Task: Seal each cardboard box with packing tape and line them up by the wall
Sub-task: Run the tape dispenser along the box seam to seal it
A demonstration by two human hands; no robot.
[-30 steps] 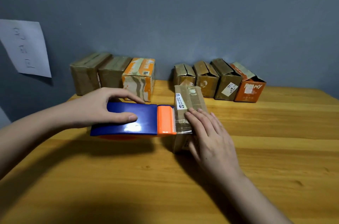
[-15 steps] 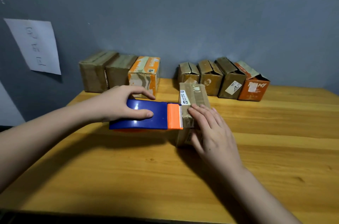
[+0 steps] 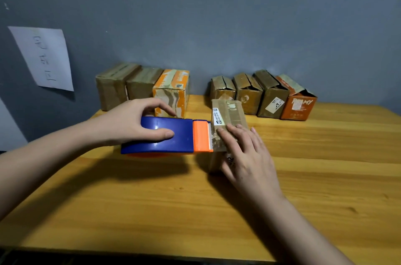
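Right hand (image 3: 249, 156) flat on the box (image 3: 227, 117), fingers straight, pressing the tape (image 3: 218, 142) onto its top near end. Box sits mid-desk (image 3: 217, 210), clear of the wall. Left hand (image 3: 134, 122) grips the dispenser (image 3: 167, 135), thumb on the blue top, fingers curled over its far edge; the orange blade end butts against the box's left side.

Step, as I read it: the strip is laid across the box, cut pending. Next: tear the tape on the serrated edge while the right hand pins it, smooth the tail down the side, then slide the box into the row.

Box label: white barcode sticker, text too small to read; dark digits on the near face, partly under my hand.

Along the far edge: three boxes (image 3: 143, 89) at left, apparently taped; four (image 3: 262, 95) at right, flaps looking open. The orange one (image 3: 298, 106) reads "MY", the rest covered. One brown box carries a white sticker, unreadable. Paper (image 3: 43, 58) on the wall: faint handwriting, illegible.
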